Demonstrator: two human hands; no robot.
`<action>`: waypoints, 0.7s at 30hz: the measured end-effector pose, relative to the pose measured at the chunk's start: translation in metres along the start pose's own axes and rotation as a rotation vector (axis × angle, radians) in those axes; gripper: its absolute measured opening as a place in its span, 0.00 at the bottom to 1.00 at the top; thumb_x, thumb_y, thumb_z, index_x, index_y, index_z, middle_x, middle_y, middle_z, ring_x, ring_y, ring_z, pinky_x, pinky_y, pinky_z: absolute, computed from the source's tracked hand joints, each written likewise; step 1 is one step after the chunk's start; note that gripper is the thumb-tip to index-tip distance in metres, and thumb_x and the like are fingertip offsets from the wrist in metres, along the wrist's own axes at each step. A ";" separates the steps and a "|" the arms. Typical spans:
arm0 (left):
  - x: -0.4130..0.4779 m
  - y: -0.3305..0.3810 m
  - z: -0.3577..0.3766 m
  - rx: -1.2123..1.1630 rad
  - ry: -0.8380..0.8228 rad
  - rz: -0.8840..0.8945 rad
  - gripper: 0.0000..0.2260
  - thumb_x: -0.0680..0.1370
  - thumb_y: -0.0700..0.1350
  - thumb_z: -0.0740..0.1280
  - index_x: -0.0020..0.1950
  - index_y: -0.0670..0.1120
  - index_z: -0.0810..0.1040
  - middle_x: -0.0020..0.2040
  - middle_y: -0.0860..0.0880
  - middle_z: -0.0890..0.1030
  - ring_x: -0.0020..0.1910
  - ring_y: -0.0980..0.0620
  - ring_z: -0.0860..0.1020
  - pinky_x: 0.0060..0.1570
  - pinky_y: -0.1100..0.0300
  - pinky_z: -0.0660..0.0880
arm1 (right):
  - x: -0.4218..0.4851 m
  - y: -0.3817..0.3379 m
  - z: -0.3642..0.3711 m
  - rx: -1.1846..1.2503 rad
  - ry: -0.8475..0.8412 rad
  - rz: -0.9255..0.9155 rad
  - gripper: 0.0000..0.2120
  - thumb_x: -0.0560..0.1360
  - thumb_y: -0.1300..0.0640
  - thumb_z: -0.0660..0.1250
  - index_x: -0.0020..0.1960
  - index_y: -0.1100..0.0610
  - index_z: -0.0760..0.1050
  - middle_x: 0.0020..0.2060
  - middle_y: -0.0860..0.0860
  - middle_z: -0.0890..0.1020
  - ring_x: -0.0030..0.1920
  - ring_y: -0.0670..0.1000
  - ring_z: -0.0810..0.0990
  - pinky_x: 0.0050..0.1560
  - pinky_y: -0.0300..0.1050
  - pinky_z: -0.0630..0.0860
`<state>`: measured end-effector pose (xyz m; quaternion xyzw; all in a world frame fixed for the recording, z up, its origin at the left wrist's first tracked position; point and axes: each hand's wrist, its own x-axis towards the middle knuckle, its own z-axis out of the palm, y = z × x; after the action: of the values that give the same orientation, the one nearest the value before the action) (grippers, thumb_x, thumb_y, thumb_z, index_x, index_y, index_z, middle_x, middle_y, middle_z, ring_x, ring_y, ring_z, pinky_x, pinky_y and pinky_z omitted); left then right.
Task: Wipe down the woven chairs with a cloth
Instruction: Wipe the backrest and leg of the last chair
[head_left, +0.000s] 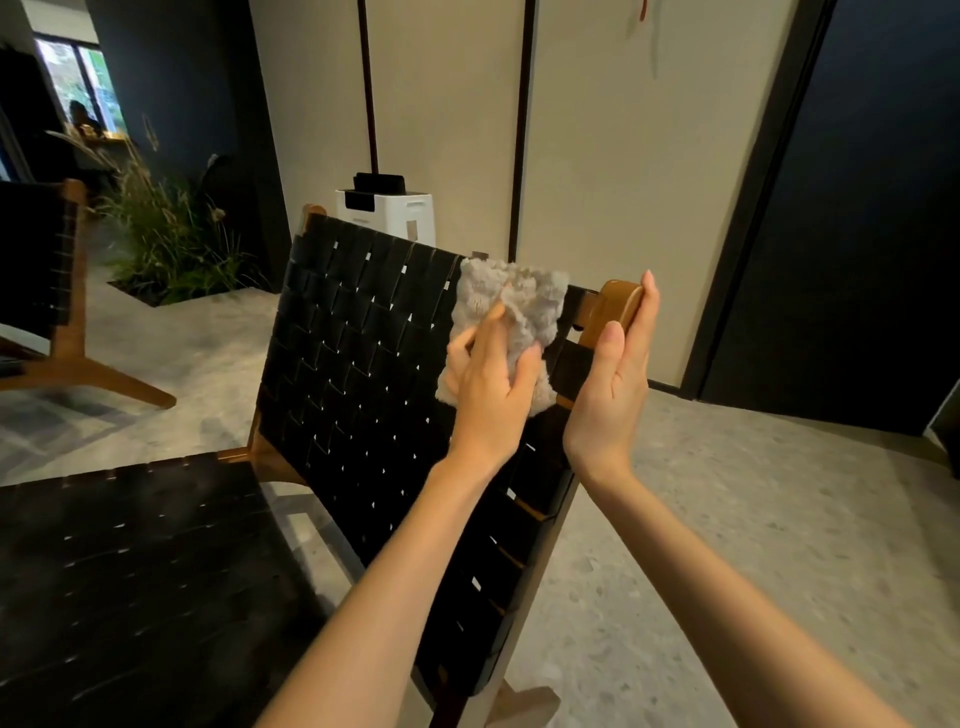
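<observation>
The left hand (493, 374) has its fingers bent around a fluffy grey cloth (511, 304) and holds it bunched up. It presses the cloth flat on the black woven back (358, 364) of the near chair, close to the top corner. That is where the cloth is now: touching the woven strips, just beside the brown wooden post (615, 309). I think it is held this way so the soft part can rub the strips. The right hand (618, 374) holds nothing. Its fingers are straight and close together, and the flat palm rests on the end of the wooden post. My guess is that it keeps the chair from tipping or sliding while the other hand rubs. The chair's seat (130, 571) is woven too and sits low on the left. Most of the back and all of the seat look like they still need a wipe. Now to count: there are two hands, one cloth and two woven chairs. The second chair (47, 270) stands far off on the left, on the grey floor (727, 519). There is also one clump of tall grassy plants (171, 234) and one white box (387, 213) behind the near chair.
</observation>
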<state>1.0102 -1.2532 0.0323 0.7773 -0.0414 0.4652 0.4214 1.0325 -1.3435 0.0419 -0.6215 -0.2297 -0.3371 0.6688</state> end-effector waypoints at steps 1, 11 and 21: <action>-0.013 -0.007 -0.003 0.022 -0.004 -0.011 0.23 0.77 0.57 0.56 0.68 0.48 0.67 0.53 0.84 0.52 0.63 0.52 0.64 0.59 0.55 0.67 | -0.002 -0.001 -0.001 0.001 -0.003 0.003 0.21 0.83 0.51 0.48 0.75 0.42 0.50 0.65 0.26 0.56 0.64 0.23 0.58 0.59 0.20 0.59; -0.101 -0.064 -0.035 0.217 -0.133 -0.322 0.23 0.80 0.53 0.56 0.74 0.49 0.60 0.58 0.53 0.58 0.60 0.51 0.66 0.64 0.41 0.66 | -0.004 -0.012 0.001 -0.014 0.002 0.052 0.23 0.83 0.53 0.48 0.77 0.50 0.51 0.65 0.38 0.59 0.57 0.17 0.57 0.52 0.15 0.58; 0.053 -0.003 -0.002 0.169 -0.070 -0.104 0.26 0.81 0.55 0.54 0.77 0.56 0.49 0.77 0.46 0.53 0.75 0.44 0.54 0.70 0.43 0.54 | 0.000 -0.008 0.002 -0.036 0.019 0.050 0.22 0.83 0.52 0.48 0.77 0.47 0.51 0.67 0.37 0.59 0.58 0.18 0.57 0.54 0.16 0.57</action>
<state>1.0405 -1.2324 0.0710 0.8269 0.0238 0.4172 0.3763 1.0264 -1.3419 0.0475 -0.6356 -0.2018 -0.3304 0.6680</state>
